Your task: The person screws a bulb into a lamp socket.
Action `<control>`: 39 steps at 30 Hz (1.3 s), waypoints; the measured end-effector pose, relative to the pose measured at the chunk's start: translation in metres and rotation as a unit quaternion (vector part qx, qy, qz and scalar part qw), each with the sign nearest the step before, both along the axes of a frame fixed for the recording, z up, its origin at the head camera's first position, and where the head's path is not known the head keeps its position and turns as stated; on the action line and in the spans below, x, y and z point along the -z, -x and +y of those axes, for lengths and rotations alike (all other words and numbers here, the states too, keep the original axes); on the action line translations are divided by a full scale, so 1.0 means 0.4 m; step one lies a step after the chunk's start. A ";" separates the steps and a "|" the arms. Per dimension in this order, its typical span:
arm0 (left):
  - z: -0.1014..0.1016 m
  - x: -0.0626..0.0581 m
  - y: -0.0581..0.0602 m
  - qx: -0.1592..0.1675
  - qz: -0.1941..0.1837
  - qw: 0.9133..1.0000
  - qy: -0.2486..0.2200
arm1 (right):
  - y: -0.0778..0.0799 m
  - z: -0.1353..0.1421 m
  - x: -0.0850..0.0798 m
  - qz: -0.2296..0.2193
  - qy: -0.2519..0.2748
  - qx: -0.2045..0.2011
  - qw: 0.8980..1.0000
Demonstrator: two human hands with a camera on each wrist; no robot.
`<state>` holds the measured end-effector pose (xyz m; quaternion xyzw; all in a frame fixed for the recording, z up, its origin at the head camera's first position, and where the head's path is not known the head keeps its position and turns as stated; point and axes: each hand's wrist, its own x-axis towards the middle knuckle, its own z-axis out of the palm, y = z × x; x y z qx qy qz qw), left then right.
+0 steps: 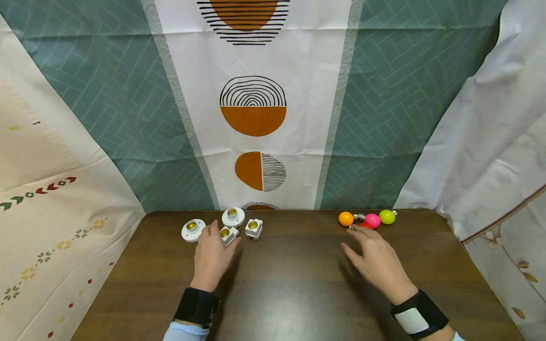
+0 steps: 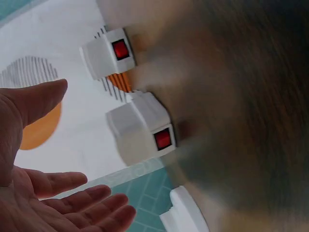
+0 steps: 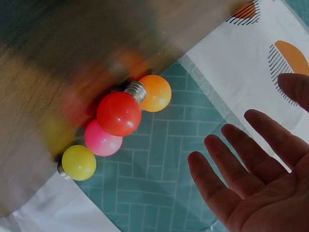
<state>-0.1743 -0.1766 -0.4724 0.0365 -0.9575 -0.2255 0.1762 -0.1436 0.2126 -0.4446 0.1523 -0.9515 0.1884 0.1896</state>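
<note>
My left hand (image 1: pixel 213 258) hovers with fingers spread and relaxed by several white bulb sockets at the table's back left. Nearest it is a plug-in socket (image 1: pixel 230 237), partly hidden by the hand; a second plug-in socket (image 1: pixel 253 229) stands to its right. Both show red switches in the left wrist view. Two round lamp holders (image 1: pixel 193 230) sit on either side of the fingers. On the right, my right hand (image 1: pixel 379 263) reaches with loose fingers toward colored light bulbs: orange (image 3: pixel 157 94), red (image 3: pixel 119 114), pink (image 3: pixel 103 138) and yellow-green (image 3: pixel 79 163). Neither hand holds anything.
The brown wooden table (image 1: pixel 281 284) reflects light. Behind it hangs a teal and white patterned cloth (image 1: pixel 273 61), close to the sockets and bulbs. Pale curtains (image 1: pixel 55 227) flank the table on both sides.
</note>
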 end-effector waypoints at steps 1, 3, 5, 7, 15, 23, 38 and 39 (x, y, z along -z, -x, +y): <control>-0.002 0.004 0.002 -0.002 -0.007 1.000 -0.003 | 0.000 0.000 0.002 -0.001 -0.001 -0.002 1.000; -0.006 0.010 0.007 -0.008 -0.024 1.000 -0.010 | -0.001 0.000 0.005 -0.001 -0.003 -0.005 1.000; -0.010 0.015 0.012 -0.012 -0.040 0.999 -0.017 | -0.001 0.001 0.008 0.000 -0.004 -0.009 1.000; -0.012 0.018 0.018 -0.013 -0.051 0.998 -0.023 | 0.000 0.001 0.009 0.001 -0.007 -0.010 1.000; -0.018 0.033 0.037 -0.022 -0.064 0.998 -0.016 | 0.005 0.003 0.010 0.006 -0.013 -0.014 1.000; -0.018 0.028 0.038 -0.024 -0.086 0.996 -0.012 | 0.006 0.008 0.008 0.004 -0.021 -0.010 1.000; -0.008 0.043 0.036 -0.029 -0.064 0.997 -0.029 | 0.033 0.041 -0.007 0.003 -0.022 0.006 1.000; -0.007 0.041 0.035 -0.029 -0.061 0.997 -0.032 | 0.039 0.047 -0.008 0.000 -0.020 0.009 1.000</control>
